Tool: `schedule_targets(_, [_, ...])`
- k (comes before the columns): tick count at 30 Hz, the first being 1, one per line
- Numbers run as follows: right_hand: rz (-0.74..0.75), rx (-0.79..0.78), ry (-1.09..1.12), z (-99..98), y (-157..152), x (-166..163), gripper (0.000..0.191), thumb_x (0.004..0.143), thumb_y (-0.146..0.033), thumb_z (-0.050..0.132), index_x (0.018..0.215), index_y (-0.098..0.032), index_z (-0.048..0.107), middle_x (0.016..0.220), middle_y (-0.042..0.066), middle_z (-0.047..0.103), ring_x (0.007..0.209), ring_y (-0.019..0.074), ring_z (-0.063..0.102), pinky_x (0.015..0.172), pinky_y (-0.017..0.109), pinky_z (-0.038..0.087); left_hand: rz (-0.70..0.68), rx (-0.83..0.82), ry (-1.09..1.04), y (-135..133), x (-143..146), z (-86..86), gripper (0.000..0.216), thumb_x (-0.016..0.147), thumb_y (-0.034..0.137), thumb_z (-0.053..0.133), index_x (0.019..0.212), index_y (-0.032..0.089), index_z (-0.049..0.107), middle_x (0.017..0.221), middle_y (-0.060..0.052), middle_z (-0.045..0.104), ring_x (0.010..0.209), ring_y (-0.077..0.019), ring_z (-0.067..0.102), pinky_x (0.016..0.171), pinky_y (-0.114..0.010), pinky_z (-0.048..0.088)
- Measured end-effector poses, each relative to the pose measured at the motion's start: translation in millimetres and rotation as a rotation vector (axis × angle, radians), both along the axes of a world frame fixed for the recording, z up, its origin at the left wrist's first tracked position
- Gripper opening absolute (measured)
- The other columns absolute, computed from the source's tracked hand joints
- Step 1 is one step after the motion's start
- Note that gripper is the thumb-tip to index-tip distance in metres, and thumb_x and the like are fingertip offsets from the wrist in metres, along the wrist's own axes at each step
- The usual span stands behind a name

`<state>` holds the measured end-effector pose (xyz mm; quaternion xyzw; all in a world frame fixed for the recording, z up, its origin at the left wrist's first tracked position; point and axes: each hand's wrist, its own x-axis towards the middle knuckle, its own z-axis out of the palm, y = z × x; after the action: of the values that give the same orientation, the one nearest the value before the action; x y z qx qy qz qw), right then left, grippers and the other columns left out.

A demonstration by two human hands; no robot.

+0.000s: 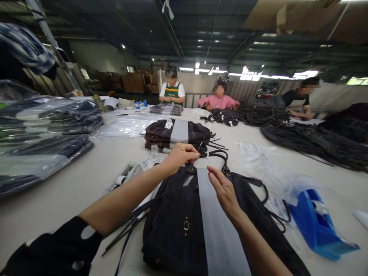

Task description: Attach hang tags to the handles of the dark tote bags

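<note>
A black handbag (172, 214) lies on the table in front of me, a grey strip (218, 226) running down its middle. Its looped handles (220, 153) point away from me. At the handles, my left hand (182, 156) is closed in a pinch; a thin pale thing shows at the fingertips, too small to name. My right hand (225, 191) hovers over the grey strip, fingers stretched out and holding nothing. Between the left hand and the handle base sits a brass buckle (191, 168). A small clear piece (188, 181) lies on the bag.
Beyond the bag is a stack of dark bags (161, 134). A blue tape dispenser (313, 226) stands at right, a grey dispenser (129, 172) at left. Plastic-wrapped bags (43, 142) pile up far left, black bags (313, 145) far right. Several people work across the table.
</note>
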<state>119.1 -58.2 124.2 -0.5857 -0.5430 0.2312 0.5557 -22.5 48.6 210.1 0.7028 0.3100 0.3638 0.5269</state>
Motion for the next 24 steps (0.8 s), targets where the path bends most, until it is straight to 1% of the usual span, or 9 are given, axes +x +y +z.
schedule_targets(3, [0.156,0.029,0.179,23.2,2.2,-16.1,0.036,0.077,-0.040,0.056,0.107,-0.020,0.058,0.106,0.006,0.061,0.097,0.0202,0.056,0.089,0.035,0.040,-0.040,-0.054,-0.021,-15.2,11.2,-2.9,0.014,0.058,0.025,0.063,0.061,0.012,0.062,0.049,0.002,0.053,0.047,-0.0070,0.045,0.045,-0.019,0.030])
schedule_targets(5, [0.207,0.003,0.315,21.9,3.5,-22.0,0.030,0.077,-0.040,0.057,0.096,-0.018,0.061,0.086,0.004,0.065,0.079,0.0169,0.059,0.079,0.032,0.044,-0.055,-0.082,-0.015,-16.8,15.0,-8.2,0.015,0.059,0.026,0.063,0.062,0.012,0.062,0.049,0.002,0.052,0.048,-0.0074,0.046,0.045,-0.019,0.031])
schedule_targets(7, [0.195,-0.057,0.425,13.0,3.4,-21.4,0.027,0.076,-0.040,0.057,0.084,-0.015,0.063,0.066,0.001,0.062,0.062,0.0134,0.056,0.068,0.028,0.045,-0.073,-0.090,0.028,-9.2,15.5,-21.4,0.019,0.061,0.030,0.063,0.066,0.012,0.062,0.051,0.002,0.052,0.050,-0.0084,0.048,0.046,-0.019,0.032])
schedule_targets(10, [0.115,-0.126,0.543,-4.3,-1.4,-10.9,0.026,0.071,-0.040,0.062,0.073,-0.014,0.060,0.053,-0.003,0.053,0.052,0.0102,0.049,0.059,0.025,0.043,-0.057,0.022,0.241,16.9,11.2,-59.8,0.028,0.073,0.036,0.052,0.085,0.014,0.063,0.067,-0.001,0.060,0.062,-0.0118,0.055,0.053,-0.020,0.039])
schedule_targets(12, [0.052,-0.148,0.588,-14.6,-7.5,-2.3,0.026,0.070,-0.041,0.063,0.070,-0.015,0.059,0.051,-0.003,0.051,0.051,0.0099,0.048,0.058,0.025,0.042,0.036,0.226,0.539,37.5,7.2,-93.5,0.027,0.078,0.031,0.045,0.092,0.016,0.063,0.079,-0.002,0.062,0.072,-0.0135,0.057,0.064,-0.024,0.043])
schedule_targets(15, [0.000,-0.185,0.566,-27.1,-18.5,6.3,0.028,0.072,-0.042,0.060,0.073,-0.015,0.059,0.052,-0.002,0.051,0.053,0.0109,0.047,0.059,0.025,0.041,0.132,0.304,0.694,61.7,5.7,-141.6,0.023,0.067,0.023,0.060,0.087,0.012,0.064,0.090,-0.008,0.061,0.090,-0.0217,0.054,0.082,-0.032,0.040])
schedule_targets(17, [-0.011,-0.212,0.503,-33.6,-25.3,8.5,0.029,0.074,-0.043,0.058,0.074,-0.015,0.059,0.052,-0.001,0.052,0.054,0.0116,0.048,0.061,0.026,0.040,0.177,0.323,0.727,71.8,9.7,-165.6,0.027,0.063,0.024,0.066,0.087,0.012,0.064,0.097,-0.011,0.058,0.100,-0.0263,0.049,0.089,-0.037,0.035])
schedule_targets(20, [-0.007,-0.251,0.393,-41.6,-31.2,8.7,0.029,0.077,-0.044,0.055,0.071,-0.015,0.059,0.053,0.000,0.053,0.057,0.0123,0.048,0.063,0.025,0.038,0.223,0.326,0.747,83.0,19.4,-187.0,0.032,0.062,0.033,0.068,0.089,0.017,0.064,0.103,-0.010,0.056,0.107,-0.0288,0.044,0.092,-0.042,0.031])
schedule_targets(24, [0.017,-0.304,0.327,-51.7,-24.6,5.6,0.031,0.077,-0.045,0.053,0.071,-0.015,0.058,0.053,0.000,0.053,0.057,0.0126,0.048,0.062,0.025,0.038,0.228,0.248,0.726,96.6,27.3,-198.4,0.031,0.060,0.038,0.069,0.086,0.023,0.066,0.098,-0.004,0.058,0.102,-0.0248,0.049,0.089,-0.039,0.033])
